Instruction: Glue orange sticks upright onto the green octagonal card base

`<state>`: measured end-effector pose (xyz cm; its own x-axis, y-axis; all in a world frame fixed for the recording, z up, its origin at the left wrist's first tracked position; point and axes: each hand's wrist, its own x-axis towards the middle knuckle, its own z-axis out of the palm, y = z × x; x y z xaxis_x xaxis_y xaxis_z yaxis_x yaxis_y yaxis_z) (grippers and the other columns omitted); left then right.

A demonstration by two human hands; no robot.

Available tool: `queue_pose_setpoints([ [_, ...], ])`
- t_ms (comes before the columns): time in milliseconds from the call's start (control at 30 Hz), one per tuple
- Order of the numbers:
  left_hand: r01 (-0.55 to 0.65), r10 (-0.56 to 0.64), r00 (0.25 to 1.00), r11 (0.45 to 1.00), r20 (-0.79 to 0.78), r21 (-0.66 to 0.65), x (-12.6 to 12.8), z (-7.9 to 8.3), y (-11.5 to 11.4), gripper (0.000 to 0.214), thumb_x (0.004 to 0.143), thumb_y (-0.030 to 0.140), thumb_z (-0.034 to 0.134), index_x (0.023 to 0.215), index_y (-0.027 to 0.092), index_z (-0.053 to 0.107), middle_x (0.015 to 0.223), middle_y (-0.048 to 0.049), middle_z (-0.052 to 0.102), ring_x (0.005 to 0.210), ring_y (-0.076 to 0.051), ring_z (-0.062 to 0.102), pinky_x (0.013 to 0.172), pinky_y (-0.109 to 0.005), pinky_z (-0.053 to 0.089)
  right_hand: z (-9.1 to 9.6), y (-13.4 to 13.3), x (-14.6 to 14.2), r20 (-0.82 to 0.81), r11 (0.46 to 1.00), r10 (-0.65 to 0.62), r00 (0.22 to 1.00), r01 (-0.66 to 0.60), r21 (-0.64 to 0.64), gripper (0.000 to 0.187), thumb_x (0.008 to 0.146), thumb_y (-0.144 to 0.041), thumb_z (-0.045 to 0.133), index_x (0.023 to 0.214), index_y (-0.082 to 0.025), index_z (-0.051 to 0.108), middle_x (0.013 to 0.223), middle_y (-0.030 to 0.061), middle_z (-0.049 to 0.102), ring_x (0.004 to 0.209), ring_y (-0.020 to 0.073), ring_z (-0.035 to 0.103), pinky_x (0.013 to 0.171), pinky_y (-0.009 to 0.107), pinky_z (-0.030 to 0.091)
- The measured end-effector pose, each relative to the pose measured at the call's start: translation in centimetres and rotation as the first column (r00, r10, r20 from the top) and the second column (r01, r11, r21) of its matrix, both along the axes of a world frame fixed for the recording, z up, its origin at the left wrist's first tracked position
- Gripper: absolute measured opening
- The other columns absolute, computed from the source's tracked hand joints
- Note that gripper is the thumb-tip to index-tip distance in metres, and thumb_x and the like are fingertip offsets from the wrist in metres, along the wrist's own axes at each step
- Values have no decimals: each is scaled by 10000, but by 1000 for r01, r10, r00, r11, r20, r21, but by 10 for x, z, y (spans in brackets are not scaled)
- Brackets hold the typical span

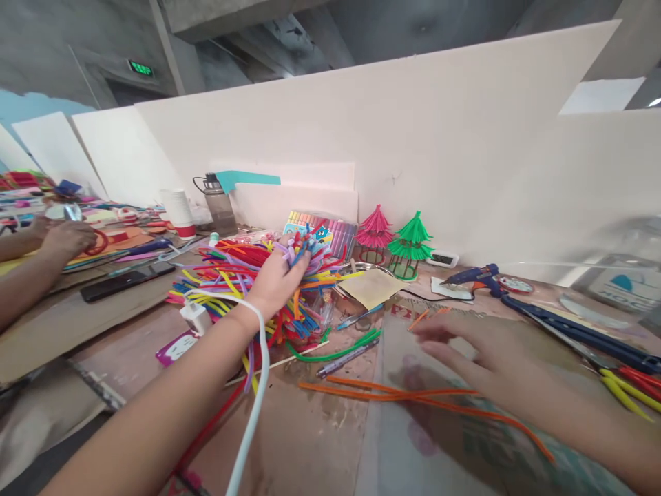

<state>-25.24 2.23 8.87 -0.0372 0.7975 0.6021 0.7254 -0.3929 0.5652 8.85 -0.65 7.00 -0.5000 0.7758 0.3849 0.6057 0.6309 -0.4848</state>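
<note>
Right of the stem pile (232,267), the pink tree (376,236) and green tree (411,242) look done; orange stems (403,397) lie unshaped. My left fingers (301,267) clamp a bunch (306,241) over it; whether my right fingers (449,329) grip, I can't tell.

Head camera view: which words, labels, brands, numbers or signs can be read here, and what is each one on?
"OC": seemingly the end of a word on the clear plastic container at far right; the start is unclear.
Too blurred: the lit green sign high at left.
Too blurred: red print and larger, faint green print on the grey sheet.
Nothing else is clear enough to quote.
</note>
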Motion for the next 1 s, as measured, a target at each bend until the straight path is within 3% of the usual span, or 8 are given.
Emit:
queue_pose_setpoints([
  [133, 24, -25, 999, 999, 42, 25, 12, -3, -8, 249, 961, 355, 483, 1113, 164, 537, 979, -58, 644, 946, -219, 621, 998, -389, 483, 9, 19, -81, -239, 968, 96, 966, -147, -205, 193, 909, -390, 595, 997, -232, 661, 935, 68, 744, 828, 215, 700, 721, 353, 574],
  [233, 24, -27, 997, 999, 76, 38, 19, -10, -16, 304, 968, 352, 494, 1213, 173, 517, 1005, -54, 629, 969, -216, 620, 1016, -390, 470, -1, 35, -121, -497, 780, -38, 867, -285, -557, 311, 849, -421, 686, 1054, -230, 549, 857, 37, 710, 708, 188, 697, 629, 332, 575],
  [333, 71, -80, 989, 995, 128, 75, 29, -14, -23, 367, 975, 329, 489, 1317, 195, 486, 1126, -73, 621, 1073, -218, 616, 1058, -389, 452, -16, 40, -137, -646, 621, -123, 753, -449, -642, 451, 773, -460, 769, 1101, -238, 553, 834, 4, 712, 651, 166, 691, 638, 328, 585],
  [467, 296, -296, 955, 955, 16, -15, 31, -12, -26, 853, 839, 483, 699, 1528, 203, 281, 1495, -160, 450, 1373, -308, 476, 1146, -440, 395, -19, 39, -127, -693, 727, -27, 721, -462, -508, 328, 729, -518, 788, 856, -234, 684, 817, 3, 733, 667, 185, 670, 644, 345, 574],
  [567, 277, -329, 909, 936, -256, -218, 13, -11, -19, 1192, 570, 622, 864, 1539, 194, 317, 1482, -185, 497, 1406, -435, 414, 1157, -561, 338, -12, 40, -111, -690, 793, -50, 722, -391, -467, 284, 728, -497, 801, 816, -242, 709, 812, -1, 745, 707, 209, 688, 648, 353, 571],
  [767, 124, -237, 945, 897, -225, -424, -10, -17, -3, 551, 777, 622, 602, 1095, 178, 676, 1008, -90, 729, 937, -309, 681, 828, -374, 536, -16, 36, -94, -718, 760, -65, 693, -432, -485, 328, 762, -498, 791, 936, -237, 697, 813, -7, 745, 632, 152, 690, 671, 325, 589],
  [900, 116, -139, 988, 955, -66, -273, -7, -16, -8, 526, 845, 678, 439, 869, 192, 637, 829, -35, 668, 813, -243, 620, 752, -317, 523, -16, 27, -86, -679, 689, -50, 732, -467, -554, 403, 828, -584, 709, 934, -196, 673, 739, 22, 730, 641, 154, 702, 642, 301, 579],
  [1000, 85, -94, 995, 964, -24, -252, -6, -17, -13, 548, 866, 703, 387, 792, 196, 581, 745, -18, 604, 732, -221, 578, 689, -301, 501, -8, 27, -77, -622, 741, -40, 782, -395, -543, 505, 850, -640, 655, 1048, -177, 660, 656, 6, 680, 530, 132, 622, 514, 257, 498],
])
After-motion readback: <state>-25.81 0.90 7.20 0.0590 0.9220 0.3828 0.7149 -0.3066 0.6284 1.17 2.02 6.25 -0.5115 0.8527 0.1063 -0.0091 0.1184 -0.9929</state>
